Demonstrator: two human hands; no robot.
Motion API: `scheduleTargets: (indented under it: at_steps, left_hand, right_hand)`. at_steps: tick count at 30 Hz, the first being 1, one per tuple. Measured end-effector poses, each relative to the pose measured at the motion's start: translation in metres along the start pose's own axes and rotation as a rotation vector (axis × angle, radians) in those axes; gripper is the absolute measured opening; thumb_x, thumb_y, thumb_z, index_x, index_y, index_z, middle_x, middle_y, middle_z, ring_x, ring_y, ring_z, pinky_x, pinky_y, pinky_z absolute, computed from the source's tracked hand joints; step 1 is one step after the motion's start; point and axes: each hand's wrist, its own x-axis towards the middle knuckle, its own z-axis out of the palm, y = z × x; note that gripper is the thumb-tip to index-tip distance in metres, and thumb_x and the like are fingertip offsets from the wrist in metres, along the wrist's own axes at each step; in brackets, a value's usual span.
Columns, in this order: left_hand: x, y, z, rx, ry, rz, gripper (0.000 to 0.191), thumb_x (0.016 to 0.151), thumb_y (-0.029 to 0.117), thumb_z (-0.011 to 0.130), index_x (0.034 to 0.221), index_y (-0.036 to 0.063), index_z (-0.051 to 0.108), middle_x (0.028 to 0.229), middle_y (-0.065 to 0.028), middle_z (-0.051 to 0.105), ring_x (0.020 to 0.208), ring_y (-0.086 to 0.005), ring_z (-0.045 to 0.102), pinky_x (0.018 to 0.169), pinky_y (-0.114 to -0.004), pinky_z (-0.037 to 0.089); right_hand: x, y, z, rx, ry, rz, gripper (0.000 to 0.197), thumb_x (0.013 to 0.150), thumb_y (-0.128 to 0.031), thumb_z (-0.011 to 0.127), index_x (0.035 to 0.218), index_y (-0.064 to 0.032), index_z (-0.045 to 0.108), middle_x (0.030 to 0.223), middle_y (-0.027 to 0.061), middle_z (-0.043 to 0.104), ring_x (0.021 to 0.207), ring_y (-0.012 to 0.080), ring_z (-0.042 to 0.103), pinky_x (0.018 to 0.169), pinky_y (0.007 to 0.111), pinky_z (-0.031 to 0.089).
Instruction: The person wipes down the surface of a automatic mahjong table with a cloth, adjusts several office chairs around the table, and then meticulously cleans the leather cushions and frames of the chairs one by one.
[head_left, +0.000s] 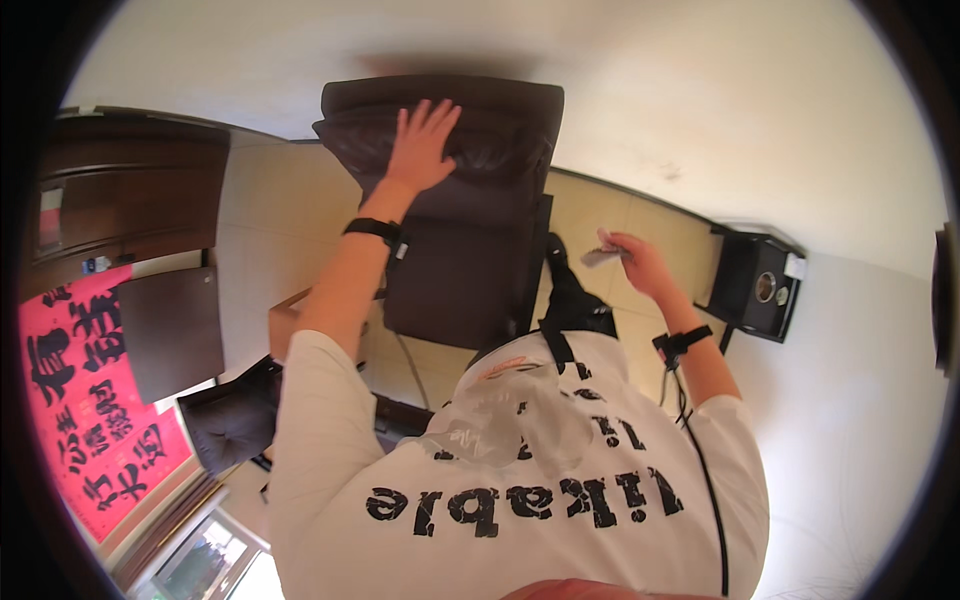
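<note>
A dark brown leather-like seat with a padded back (465, 277) stands before me against the wall. My left hand (424, 150) lies on its upper cushion with the fingers spread, gripping nothing. Off to the right of the seat, my right hand (641, 262) pinches a small pale, greyish object (602, 256), possibly a folded cloth or wipe; its exact kind is unclear. That hand is apart from the seat, above the tiled floor. Both wrists wear black straps, and a cable runs from the right one.
A black speaker-like box (757, 285) stands by the wall at right. Left are a dark wooden door (135, 195), a pink banner with black writing (90, 405), a dark tufted cushion (232, 420) and a brown box (289, 322). A cable (412, 367) trails below the seat.
</note>
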Motion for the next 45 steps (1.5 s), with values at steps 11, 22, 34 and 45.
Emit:
scheduleTargets:
  at_steps: [11, 22, 34, 45]
  left_hand:
    - [-0.046, -0.084, -0.010, 0.061, -0.193, -0.256, 0.100, 0.074, 0.033, 0.076, 0.156, 0.0220, 0.018, 0.161, -0.0196, 0.016, 0.149, -0.0368, 0.013, 0.118, -0.057, 0.019]
    - [-0.047, -0.063, -0.004, -0.008, -0.291, -0.382, 0.110, 0.072, 0.034, 0.077, 0.158, 0.0188, 0.008, 0.161, -0.0237, 0.003, 0.149, -0.0434, 0.004, 0.112, -0.063, 0.025]
    - [-0.055, -0.075, 0.017, -0.126, -0.194, -0.327, 0.114, 0.071, 0.029, 0.078, 0.157, 0.0145, 0.006, 0.159, -0.0310, 0.004, 0.146, -0.0500, 0.006, 0.116, -0.053, 0.026]
    - [-0.056, -0.080, 0.020, -0.156, -0.184, -0.273, 0.115, 0.070, 0.027, 0.078, 0.157, 0.0113, 0.005, 0.158, -0.0326, 0.002, 0.146, -0.0503, 0.005, 0.118, -0.049, 0.025]
  right_hand:
    - [0.059, -0.039, 0.004, 0.071, 0.046, -0.027, 0.037, 0.083, 0.005, 0.053, 0.119, -0.0015, 0.061, 0.115, 0.0178, 0.066, 0.108, 0.0357, 0.061, 0.095, 0.039, 0.048]
    - [0.238, -0.127, 0.022, -0.225, 0.380, -0.508, 0.043, 0.082, 0.004, 0.055, 0.121, -0.0110, 0.063, 0.128, 0.0079, 0.059, 0.115, 0.0330, 0.054, 0.099, 0.040, 0.046]
    - [0.180, -0.089, 0.046, 0.056, 0.380, -0.312, 0.063, 0.087, 0.010, 0.044, 0.145, -0.0147, 0.044, 0.139, 0.0173, 0.053, 0.123, 0.0366, 0.052, 0.103, 0.043, 0.045]
    - [0.134, 0.010, 0.152, 0.517, -0.045, 0.526, 0.026, 0.100, -0.018, 0.044, 0.117, -0.0023, 0.055, 0.098, 0.0148, 0.069, 0.089, 0.0349, 0.067, 0.081, 0.044, 0.053]
